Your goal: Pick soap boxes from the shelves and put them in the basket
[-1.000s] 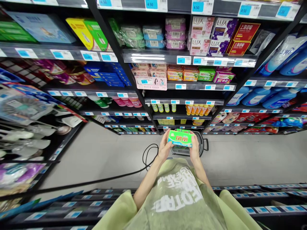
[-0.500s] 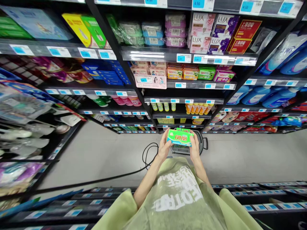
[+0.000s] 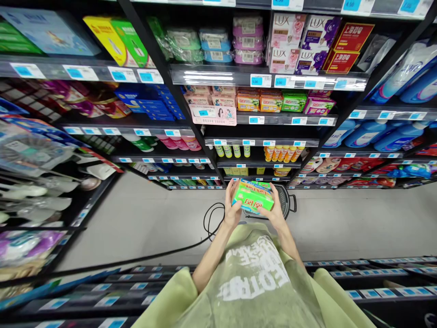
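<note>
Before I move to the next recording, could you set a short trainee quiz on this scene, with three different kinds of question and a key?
1. True or false: only one hand touches the green package.
2. Which items stand immediately left, in the picture, of the red boxes?
A) blue bottles
B) LUX boxes with purple flowers
C) orange tubes
3. Fill in: the gray basket sits on the ____.

Key:
1. False; the left hand and right hand both hold the green package.
2. B
3. floor
</note>
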The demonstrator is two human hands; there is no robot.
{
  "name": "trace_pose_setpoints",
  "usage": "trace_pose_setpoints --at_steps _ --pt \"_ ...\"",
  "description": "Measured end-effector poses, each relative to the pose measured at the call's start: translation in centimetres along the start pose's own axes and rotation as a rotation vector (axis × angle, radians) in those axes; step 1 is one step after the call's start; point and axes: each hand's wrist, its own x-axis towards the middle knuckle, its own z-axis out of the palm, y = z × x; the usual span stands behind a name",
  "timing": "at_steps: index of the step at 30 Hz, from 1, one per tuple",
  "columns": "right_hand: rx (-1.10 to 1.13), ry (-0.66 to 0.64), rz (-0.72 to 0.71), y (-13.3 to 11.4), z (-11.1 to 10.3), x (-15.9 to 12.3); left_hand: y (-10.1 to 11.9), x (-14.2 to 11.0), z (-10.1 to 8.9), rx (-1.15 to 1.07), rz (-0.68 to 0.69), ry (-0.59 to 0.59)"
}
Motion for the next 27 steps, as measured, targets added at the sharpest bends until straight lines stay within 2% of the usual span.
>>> trace_pose_setpoints --at_steps 5,10,12,19,25,27 --pt "-0.213 0.026 -0.344 0.9 1.1 -0.4 0.9 -0.4 2.7 -0.111 -0.049 0.035" --pt "-0.444 0.018 -0.715 2.1 -0.1 0.4 1.8 -0.4 3.8 -0.23 -0.143 -0.074" --pt "-0.504 -0.011 -0.812 2.3 -0.7 0.8 2.0 -0.4 4.0 -0.252 -0.165 -0.086" --pt "-0.569 0.019 -0.904 2.6 -0.8 1.1 2.2 -0.5 3.9 -0.226 -0.158 -0.055" --pt "-0.624 0.153 -0.946 3.1 0.1 0.8 0.2 -1.7 2.6 -0.17 -0.22 0.004" --pt "-0.612 0.176 -0.894 3.0 0.4 0.5 -0.1 -1.9 2.6 -0.136 -0.217 0.038"
